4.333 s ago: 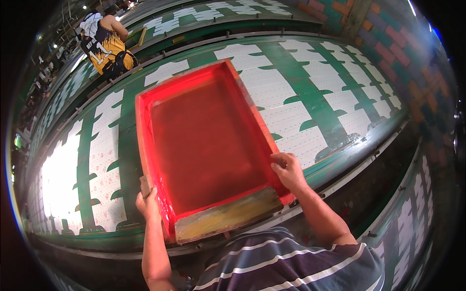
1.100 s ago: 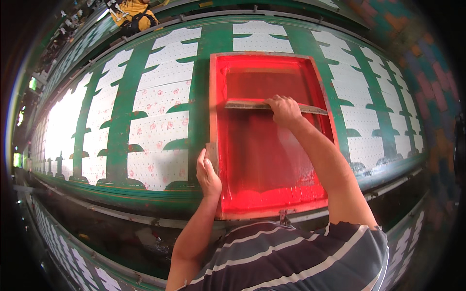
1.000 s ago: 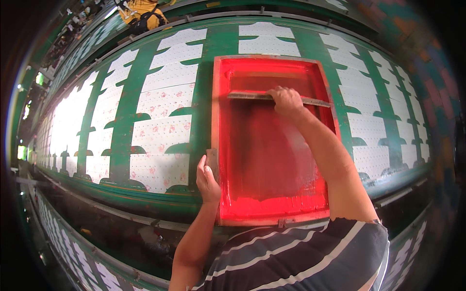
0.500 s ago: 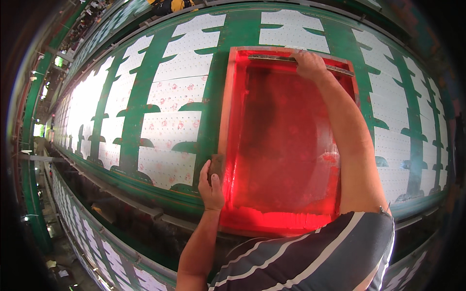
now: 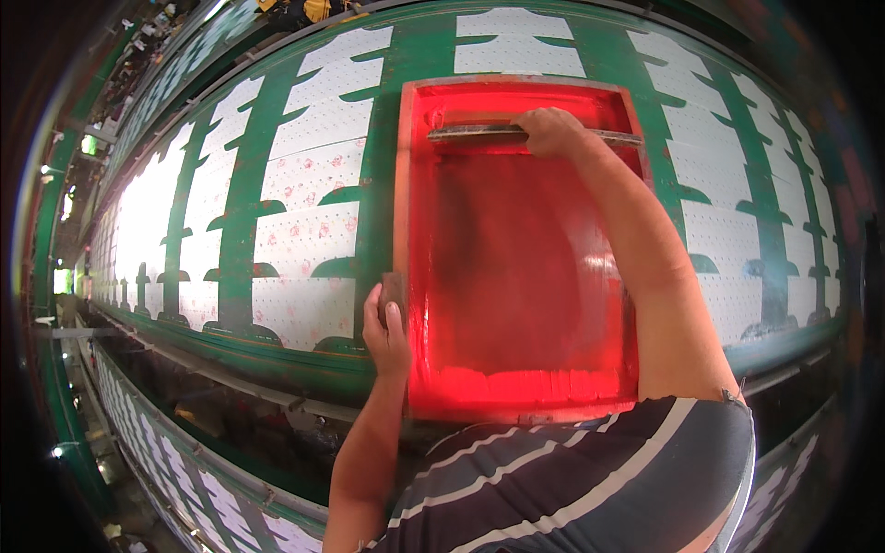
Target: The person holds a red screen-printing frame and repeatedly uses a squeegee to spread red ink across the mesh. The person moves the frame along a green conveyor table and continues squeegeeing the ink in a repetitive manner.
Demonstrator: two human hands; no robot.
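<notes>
— Where is the red printing screen [image 5: 521, 267]?

— It lies flat on the long surface [image 5: 304, 230], over the white cloth [image 5: 295, 194] with green stripes and small red flowers. Its frame runs away from the person, with red ink spread over the mesh and pooled thick along the screen's near edge.

— And the right hand [image 5: 551, 132]?

— At the far end of the screen, its grip closed over the squeegee [image 5: 479, 132], a long bar lying crosswise inside the frame.

— The left hand [image 5: 385, 324]?

— On the screen's left rail, near its closer corner. The fingers curl over a small dark block on that rail, a light hold rather than a tight fist.

— Anything else?

— A second printed surface [image 5: 184, 479] runs below the screen's surface, on the person's left.
</notes>
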